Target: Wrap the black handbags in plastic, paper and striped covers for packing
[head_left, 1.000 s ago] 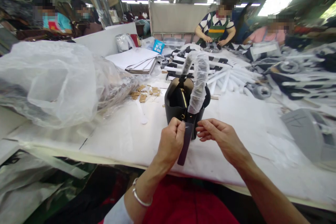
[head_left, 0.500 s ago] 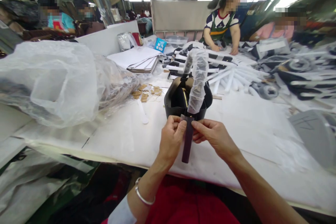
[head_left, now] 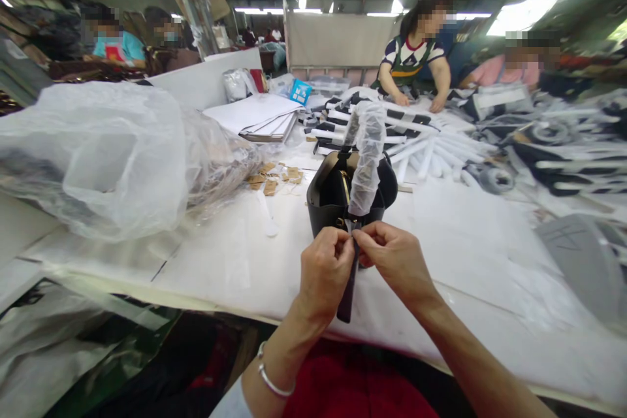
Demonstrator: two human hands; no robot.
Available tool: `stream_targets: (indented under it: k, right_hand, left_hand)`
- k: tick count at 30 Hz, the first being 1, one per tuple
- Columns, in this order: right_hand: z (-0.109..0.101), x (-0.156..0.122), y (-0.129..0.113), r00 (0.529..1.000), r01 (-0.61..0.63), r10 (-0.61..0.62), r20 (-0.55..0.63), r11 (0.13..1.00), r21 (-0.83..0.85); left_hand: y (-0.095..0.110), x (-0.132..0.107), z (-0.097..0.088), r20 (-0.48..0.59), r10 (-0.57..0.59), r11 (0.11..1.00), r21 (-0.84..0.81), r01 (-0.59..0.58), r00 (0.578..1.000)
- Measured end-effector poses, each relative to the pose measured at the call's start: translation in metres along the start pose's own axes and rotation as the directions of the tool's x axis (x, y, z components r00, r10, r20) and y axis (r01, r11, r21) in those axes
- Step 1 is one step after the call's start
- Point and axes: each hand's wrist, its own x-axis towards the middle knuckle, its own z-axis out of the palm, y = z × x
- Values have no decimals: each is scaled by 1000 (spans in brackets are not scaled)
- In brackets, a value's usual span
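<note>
A small black handbag (head_left: pixel 327 196) stands upright on the white table (head_left: pixel 235 261), its handle wrapped in white foam sheet (head_left: pixel 367 157). A dark strap (head_left: pixel 347 294) hangs down from the bag's near side. My left hand (head_left: pixel 326 268) and my right hand (head_left: pixel 392 255) meet just in front of the bag, both pinching the top end of that strap near a gold fitting. Fingertips of the two hands almost touch.
A big clear plastic bag (head_left: pixel 98 150) lies at the left. Brown tags (head_left: pixel 274 179) and stacked white sheets (head_left: pixel 259 117) sit behind the handbag. Wrapped black-and-white straps (head_left: pixel 431 144) cover the far right. Other people (head_left: pixel 416 59) work at the far side.
My hands have closed in on each other and risen slightly toward the bag's fitting. The strap hangs straighter down between them.
</note>
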Motion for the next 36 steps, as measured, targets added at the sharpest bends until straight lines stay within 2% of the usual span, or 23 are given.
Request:
stream_targets:
  k: [2,4,6,8,11,12,14,15,16,17,18,19,20,21,23,24,26,30,32,34,36]
  right_hand:
    - [0,0,1,999,-34,32,24,996,79]
    - [-3,1,0,991,-107,89,104,978,181]
    - [-6,3,-1,974,-169,124,190,956,240]
    - [-8,5,-3,968,-180,132,213,958,224]
    - [-9,9,-6,981,-154,135,138,978,139]
    - [-8,10,-6,984,-149,134,119,980,130]
    - [-7,12,-5,985,-147,131,109,976,159]
    - [-7,13,-4,985,-147,127,119,972,184]
    - [-7,14,-3,983,-147,121,135,968,205]
    - [-6,14,-2,982,-146,114,152,965,220]
    - [-6,13,-1,980,-145,108,167,963,228]
    - [-5,13,0,979,-141,100,180,962,234]
    - [-4,11,0,977,-136,91,192,961,240]
    - [-4,10,0,976,-134,83,200,958,255]
    - [-2,8,-1,968,-156,85,235,940,302]
    - [-2,7,-1,962,-174,92,256,931,321]
    - [-2,7,-2,962,-173,95,256,937,303]
    - [-1,10,1,996,33,-38,85,998,59]
    - [0,9,1,996,74,-74,43,997,0]
    - [-4,5,1,997,58,-59,57,998,18]
    - [-16,1,3,996,41,-44,71,998,56]
  left_hand:
    - [-2,-7,1,7,156,975,160,-155,988]
    - [-4,-15,4,40,294,906,308,-291,955]
    - [-6,-24,7,87,376,818,436,-374,923]
    - [-6,-31,11,138,403,756,507,-414,905]
    - [-2,-35,11,182,386,752,506,-422,905]
    - [0,-35,9,197,381,776,463,-428,903]
    - [4,-34,1,240,357,866,277,-416,903]
    - [5,-33,-4,240,320,922,145,-360,916]
    - [5,-31,-9,217,242,968,7,-250,946]
    - [3,-29,-12,189,122,986,-132,-98,974]
    - [1,-26,-14,179,-26,960,-269,74,983]
    - [-1,-22,-15,211,-168,886,-395,241,963]
    - [-3,-19,-14,294,-270,775,-498,388,917]
    - [-5,-15,-12,407,-313,646,-571,506,858]
    - [-6,-8,-5,602,-269,418,-631,654,752]
    - [-5,-5,-2,652,-242,340,-637,692,719]
    - [-1,-1,4,689,-225,254,-641,724,689]
    - [6,3,11,688,-295,207,-631,748,663]
    - [7,3,14,640,-341,241,-648,722,688]
    - [10,0,16,564,-384,323,-660,679,731]
    - [12,-3,17,491,-417,416,-645,641,765]
